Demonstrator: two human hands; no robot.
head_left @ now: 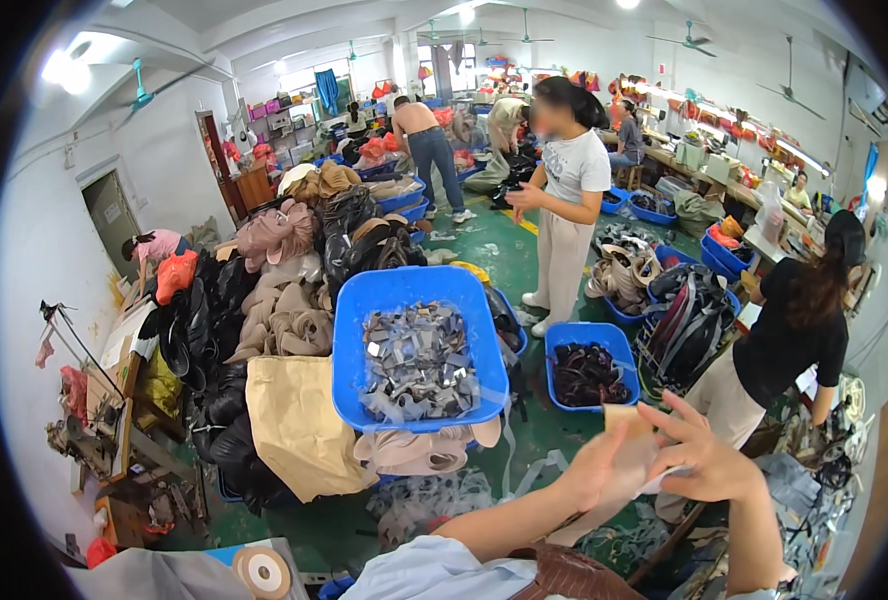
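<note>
My left hand is in front of me at the lower right, its fingers closed on a beige strip of material. The strip's tan end stands up above the fingers, and a paler length hangs below the hands. Beside it, my right hand has its thumb and index finger at the strip's right side, with the other fingers raised and bent. The contact between them is slightly blurred. Left of my hands stands a blue tub of small grey, black and clear offcuts, on top of beige pieces.
A blue tub of dark pieces sits on the green floor beyond my hands. A person in white stands facing this way; another in black bends at the right. Brown paper and black bundles lie left. A tape roll is at lower left.
</note>
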